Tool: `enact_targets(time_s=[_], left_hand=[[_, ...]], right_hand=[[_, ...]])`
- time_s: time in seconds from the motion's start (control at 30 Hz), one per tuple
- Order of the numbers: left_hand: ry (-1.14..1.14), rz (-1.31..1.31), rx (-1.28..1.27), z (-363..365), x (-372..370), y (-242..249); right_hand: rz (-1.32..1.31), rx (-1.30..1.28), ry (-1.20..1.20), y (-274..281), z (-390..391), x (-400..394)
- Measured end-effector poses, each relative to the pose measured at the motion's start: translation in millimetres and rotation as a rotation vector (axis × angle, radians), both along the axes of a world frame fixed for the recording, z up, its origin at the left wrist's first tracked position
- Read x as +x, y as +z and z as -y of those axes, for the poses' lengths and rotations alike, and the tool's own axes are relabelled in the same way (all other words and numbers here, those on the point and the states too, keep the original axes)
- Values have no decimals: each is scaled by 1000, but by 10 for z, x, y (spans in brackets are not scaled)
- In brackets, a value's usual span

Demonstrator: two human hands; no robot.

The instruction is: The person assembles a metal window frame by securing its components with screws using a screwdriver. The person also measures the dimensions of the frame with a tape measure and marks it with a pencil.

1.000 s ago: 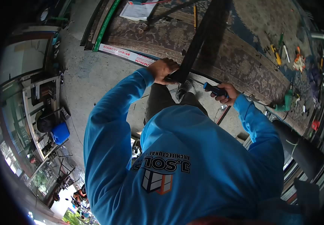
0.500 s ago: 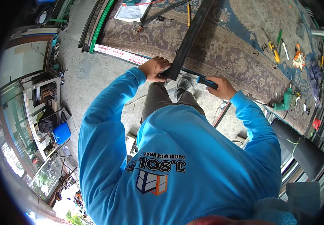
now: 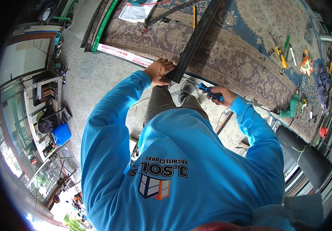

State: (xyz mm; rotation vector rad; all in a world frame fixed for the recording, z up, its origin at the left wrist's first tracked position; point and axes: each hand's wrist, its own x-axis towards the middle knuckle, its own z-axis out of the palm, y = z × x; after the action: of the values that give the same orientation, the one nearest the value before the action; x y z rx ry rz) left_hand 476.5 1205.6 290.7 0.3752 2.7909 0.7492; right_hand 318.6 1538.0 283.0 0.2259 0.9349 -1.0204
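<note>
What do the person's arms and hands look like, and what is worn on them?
Both arms are covered by long bright blue sleeves that end at the wrists. The left sleeve and the right sleeve belong to one shirt, which bears dark lettering and a small box-shaped logo in white and orange. The left hand and the right hand are bare: no gloves. No watch or ring shows.

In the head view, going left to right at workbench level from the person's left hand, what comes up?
Left hand → black profile bar → right hand holding the blue-handled tool → yellow screwdriver → green drill.
</note>
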Motion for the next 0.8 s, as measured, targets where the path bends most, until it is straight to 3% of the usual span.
enact_targets(time_s=[0.1,0.13,0.17,0.23,0.37,0.43,0.47,0.5,0.57,0.6,0.63,0.7,0.77,0.8], left_hand=[[-12,7,-24,-34,-17,-8],[-10,11,-43,-36,-11,-14],[-13,15,-43,-40,1,-75],[-48,-89,27,-45,-50,-159],[-66,-40,122,-173,-167,-70],[-79,73,98,-275,-207,-6],[-71,42,122,-310,-221,9],[-76,44,126,-320,-223,-18],[-62,-53,153,-312,-200,-98],[-69,-51,157,-316,-180,-132],[-66,-70,114,-314,-168,-161],[-61,-89,73,-316,-121,-226],[5,-29,10,-338,-47,-241],[7,-25,12,-341,-20,-252]], right_hand=[[25,-158,115,-266,-51,-86],[-306,-203,188,-302,-8,-56],[-1165,-585,277,-336,27,-14],[-1536,-460,496,4,-17,-61],[-1258,-358,240,-308,-336,-48],[-292,-175,186,-493,-466,-332],[-463,-146,286,-394,-440,-356],[-460,-141,282,-291,-420,-340],[-1348,-281,457,-41,-334,-217],[-1559,-377,467,25,-324,-155],[-1560,-371,466,23,-316,-98],[-1931,-363,464,-42,-315,19],[-1873,-293,446,-50,-308,88],[-1702,-248,294,-53,-308,102]])
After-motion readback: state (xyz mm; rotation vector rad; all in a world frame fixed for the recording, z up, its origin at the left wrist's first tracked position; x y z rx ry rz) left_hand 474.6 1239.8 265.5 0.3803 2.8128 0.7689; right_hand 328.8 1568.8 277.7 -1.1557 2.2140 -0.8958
